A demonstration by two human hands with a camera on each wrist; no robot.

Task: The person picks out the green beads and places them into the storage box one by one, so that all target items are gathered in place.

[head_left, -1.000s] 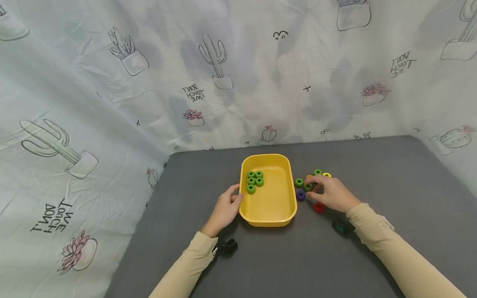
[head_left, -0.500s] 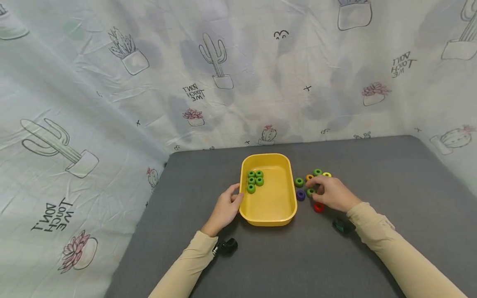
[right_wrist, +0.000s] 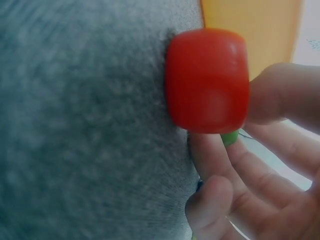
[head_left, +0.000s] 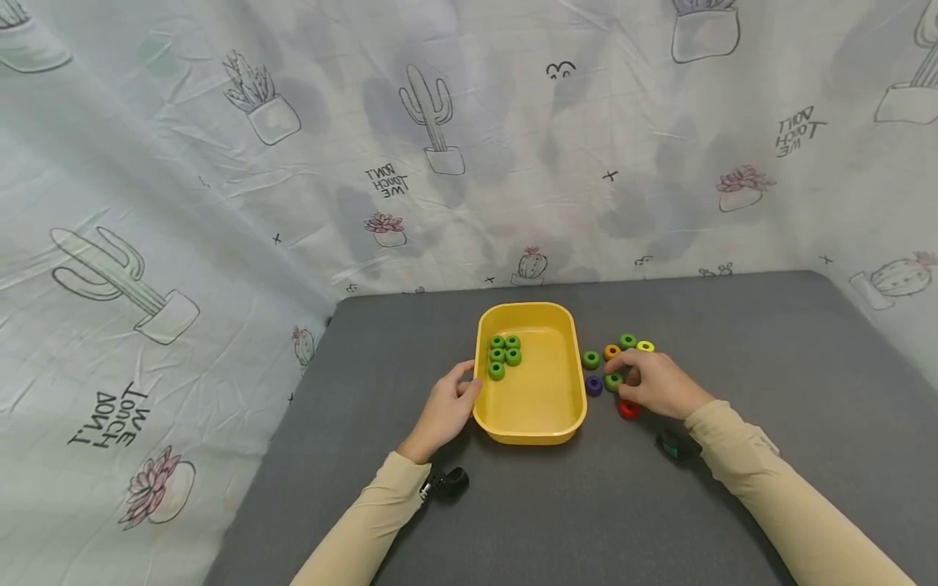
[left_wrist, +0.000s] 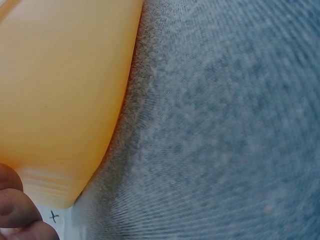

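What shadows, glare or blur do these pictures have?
Head view: soft shadow beside the right sleeve; left wrist view: gray tabletop bluish and blurred in patches; right wrist view: pale highlights on the red ring, tabletop blurred at left.

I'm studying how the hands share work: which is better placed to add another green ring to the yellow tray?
Probably the right hand: it is right at a green ring outside the yellow tray, while the left hand holds the tray's opposite side.

Long beige sleeves (head_left: 780,496), creased; black wrist cameras (head_left: 453,484), with a teal patch (head_left: 668,447) on the right one.
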